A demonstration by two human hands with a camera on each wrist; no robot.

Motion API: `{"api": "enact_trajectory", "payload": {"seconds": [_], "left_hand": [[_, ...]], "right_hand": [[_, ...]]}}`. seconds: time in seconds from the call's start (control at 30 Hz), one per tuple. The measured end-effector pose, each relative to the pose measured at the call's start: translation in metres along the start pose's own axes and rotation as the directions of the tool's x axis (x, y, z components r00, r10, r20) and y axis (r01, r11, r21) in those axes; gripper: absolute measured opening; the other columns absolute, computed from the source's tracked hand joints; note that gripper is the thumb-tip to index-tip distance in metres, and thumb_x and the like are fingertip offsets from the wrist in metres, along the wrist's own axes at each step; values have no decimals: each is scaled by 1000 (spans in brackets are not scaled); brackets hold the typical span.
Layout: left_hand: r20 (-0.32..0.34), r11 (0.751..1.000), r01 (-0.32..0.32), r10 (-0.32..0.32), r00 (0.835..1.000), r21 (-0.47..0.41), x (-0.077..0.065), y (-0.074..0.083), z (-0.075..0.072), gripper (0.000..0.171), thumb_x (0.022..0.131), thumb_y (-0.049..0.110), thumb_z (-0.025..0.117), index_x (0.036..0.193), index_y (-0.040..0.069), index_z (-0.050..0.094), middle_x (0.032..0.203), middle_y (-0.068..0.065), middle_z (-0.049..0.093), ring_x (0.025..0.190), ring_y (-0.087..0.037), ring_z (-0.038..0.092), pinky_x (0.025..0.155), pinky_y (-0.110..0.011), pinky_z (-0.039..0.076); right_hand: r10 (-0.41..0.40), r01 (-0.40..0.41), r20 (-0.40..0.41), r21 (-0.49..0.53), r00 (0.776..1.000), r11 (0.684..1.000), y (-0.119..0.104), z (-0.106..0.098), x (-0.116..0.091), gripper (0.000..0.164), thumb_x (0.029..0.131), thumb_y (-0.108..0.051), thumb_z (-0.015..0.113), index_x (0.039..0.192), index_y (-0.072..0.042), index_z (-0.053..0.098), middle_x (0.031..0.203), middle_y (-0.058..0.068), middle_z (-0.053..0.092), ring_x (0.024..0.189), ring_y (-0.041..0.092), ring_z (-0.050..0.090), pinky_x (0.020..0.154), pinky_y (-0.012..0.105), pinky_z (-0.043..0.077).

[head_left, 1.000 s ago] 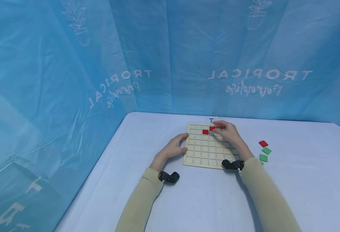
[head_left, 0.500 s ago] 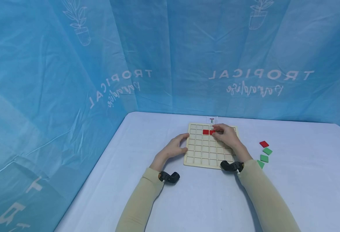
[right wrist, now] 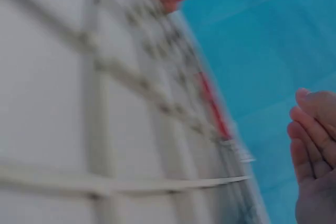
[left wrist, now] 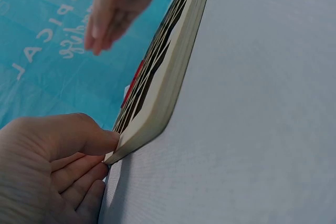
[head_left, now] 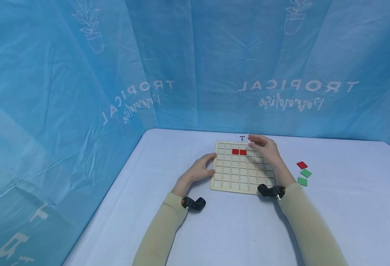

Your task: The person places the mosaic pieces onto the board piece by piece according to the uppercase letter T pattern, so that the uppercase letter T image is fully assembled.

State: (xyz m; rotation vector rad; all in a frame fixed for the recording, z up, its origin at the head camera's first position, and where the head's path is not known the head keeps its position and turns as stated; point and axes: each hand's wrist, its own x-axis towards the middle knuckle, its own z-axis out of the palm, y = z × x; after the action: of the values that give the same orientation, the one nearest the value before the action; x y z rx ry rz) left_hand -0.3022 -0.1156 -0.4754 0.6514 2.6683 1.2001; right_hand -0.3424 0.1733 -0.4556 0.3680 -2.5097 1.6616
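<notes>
My left hand point(head_left: 199, 168) rests at the left edge of the wooden grid board point(head_left: 228, 186), thumb and forefinger apart with their tips right at that edge. In the left wrist view, the left thumb point(left wrist: 100, 141) meets the board's corner, while the other fingers lie loosely beside it. Two red square tiles point(head_left: 239, 152) sit side by side in cells near the board's far edge. My right hand point(head_left: 266, 149) hovers over the far right part of the board, with nothing seen between its fingers; in the right wrist view it appears relaxed, palm side showing point(right wrist: 317, 145).
Behind the board lies a small printed pattern card point(head_left: 242, 138). To the right of the board, a loose red tile point(head_left: 302, 165) and two green tiles point(head_left: 305, 173) lie on the white tablecloth point(head_left: 354, 192). A blue printed curtain point(head_left: 214, 66) surrounds the table.
My right hand lowered a red tile into the cell beside the other red tile, let go of it and moved up and right. The left hand has stayed at the board's edge.
</notes>
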Motion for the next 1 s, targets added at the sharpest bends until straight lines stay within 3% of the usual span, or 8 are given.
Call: {"api": "enact_trajectory", "payload": {"seconds": [0.1,0.2,0.4,0.47,0.6,0.7,0.9,1.0], "left_hand": [[-1,1000,-10,10,1000,8,1,-1,-1,67,85,7,63,145,2,34,148,-9,36,137,-21,29,112,-31,24],[-1,1000,-14,14,1000,8,0,-1,-2,67,85,7,63,145,2,34,147,-10,36,137,-21,29,112,-31,24],[3,1000,-11,11,1000,10,-1,0,-4,67,85,8,62,145,2,33,147,-10,36,137,-22,28,112,-32,23],[2,1000,-3,3,1000,16,-1,0,-4,67,85,8,62,145,3,33,148,-10,36,137,-21,28,112,-31,23],[2,1000,10,-10,1000,29,-1,0,-4,67,85,9,62,145,5,33,148,-8,36,137,-20,28,112,-30,23],[1,1000,-1,1,1000,29,-1,-1,-4,67,85,8,62,145,4,34,148,-9,36,137,-21,28,112,-31,23],[-3,1000,-10,10,1000,24,-1,-1,-5,67,85,8,62,145,2,34,147,-9,37,137,-21,28,112,-32,23],[-4,1000,-5,5,1000,19,-1,-1,-4,67,84,7,63,145,3,34,147,-9,37,137,-21,28,112,-32,23]], "right_hand": [[-31,32,-13,105,999,994,-11,-22,-5,50,91,-28,63,135,-6,51,132,14,54,119,24,50,91,24,48],[-42,47,-32,138,999,989,-10,-47,-11,49,92,-21,62,137,-7,49,136,14,50,123,25,47,94,26,46],[-33,41,-118,67,992,997,55,-101,-16,51,91,-35,62,139,-24,49,137,-3,51,123,9,47,92,15,44],[-1,4,-141,23,990,1000,59,-113,-27,53,91,-39,61,140,-25,48,137,-3,51,123,9,46,95,16,43],[70,-76,-145,-38,987,996,42,-125,-58,52,93,-38,57,141,-20,46,137,2,51,122,9,47,95,15,42],[100,-109,-137,-62,985,992,36,-128,-75,50,95,-35,55,140,-14,47,135,3,52,118,4,48,89,8,41],[76,-90,-159,-82,984,993,51,-131,-87,46,96,-28,55,135,-5,50,128,1,58,111,-5,48,85,3,39],[61,-81,-150,-134,987,988,60,-132,-90,42,97,-26,53,134,-5,52,128,6,58,114,-1,48,88,4,38]]}}
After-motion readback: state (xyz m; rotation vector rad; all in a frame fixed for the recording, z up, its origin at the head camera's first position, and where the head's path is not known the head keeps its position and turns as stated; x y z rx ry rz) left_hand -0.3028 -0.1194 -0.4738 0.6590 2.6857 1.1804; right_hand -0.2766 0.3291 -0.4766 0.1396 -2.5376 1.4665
